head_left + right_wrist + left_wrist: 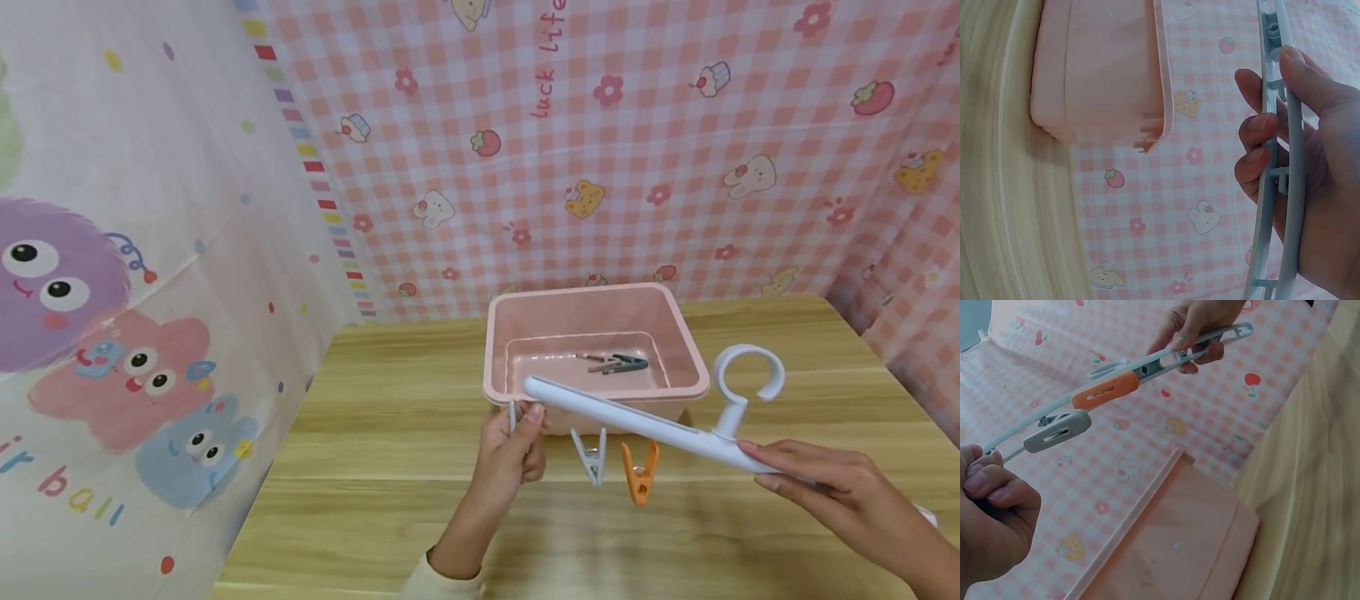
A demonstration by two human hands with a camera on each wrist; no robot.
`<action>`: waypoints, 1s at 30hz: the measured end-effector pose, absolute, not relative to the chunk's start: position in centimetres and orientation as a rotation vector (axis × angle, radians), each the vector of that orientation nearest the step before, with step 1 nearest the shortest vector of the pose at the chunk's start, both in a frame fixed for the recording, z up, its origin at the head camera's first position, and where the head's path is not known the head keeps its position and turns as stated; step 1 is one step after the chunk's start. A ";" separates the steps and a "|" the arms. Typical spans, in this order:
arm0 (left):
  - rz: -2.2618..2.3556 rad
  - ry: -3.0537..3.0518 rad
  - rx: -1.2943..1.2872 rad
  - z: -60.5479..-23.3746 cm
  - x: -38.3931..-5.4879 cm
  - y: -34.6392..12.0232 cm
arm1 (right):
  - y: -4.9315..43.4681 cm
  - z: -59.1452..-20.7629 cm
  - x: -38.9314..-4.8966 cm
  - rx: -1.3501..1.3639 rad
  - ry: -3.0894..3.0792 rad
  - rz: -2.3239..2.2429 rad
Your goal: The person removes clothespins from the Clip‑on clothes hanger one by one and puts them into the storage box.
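A white clothes hanger [615, 410] with a round open hook is held tilted in front of the pink tub, its left end higher in the head view. My right hand [847, 492] grips its bar near the hook, fingers wrapped round the slotted underside in the right wrist view. By the hanger's left end my left hand [510, 450] pinches a light grey clip [513, 417], mostly hidden by the fingers. Between the hands, a grey clothespin [1072, 425] and an orange clothespin [1107, 390] hang from the bar's underside.
The pink tub [592, 310] stands on the wooden table [390, 400] behind the hanger, with dark clothespins [628, 364] lying inside. A pink checked cloth [480, 192] covers the wall at the back; a cartoon-printed cloth [217, 275] hangs at the left.
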State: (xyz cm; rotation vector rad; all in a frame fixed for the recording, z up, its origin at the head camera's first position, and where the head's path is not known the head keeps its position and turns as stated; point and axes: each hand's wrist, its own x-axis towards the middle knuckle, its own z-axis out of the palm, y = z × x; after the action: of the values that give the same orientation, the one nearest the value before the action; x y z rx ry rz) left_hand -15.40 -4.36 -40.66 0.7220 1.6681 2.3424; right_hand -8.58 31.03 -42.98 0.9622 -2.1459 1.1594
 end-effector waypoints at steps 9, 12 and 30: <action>2.360 1.313 0.739 -40.8 -15.1 -3.9 | 31.0 -43.2 -8.5 0.975 -2.130 1.193; 2.358 1.262 0.746 -40.7 -15.1 -3.8 | 31.0 -43.2 -8.5 0.979 -2.128 1.203; 2.406 1.473 0.810 -40.8 -15.0 -3.7 | 30.9 -43.3 -8.6 0.986 -2.118 1.241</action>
State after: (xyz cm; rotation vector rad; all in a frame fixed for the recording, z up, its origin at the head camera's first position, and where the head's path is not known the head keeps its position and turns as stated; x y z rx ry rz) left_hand -15.03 -3.67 -40.77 0.8101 1.4730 2.4058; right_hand -8.55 30.86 -43.34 0.9863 -2.1184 1.2410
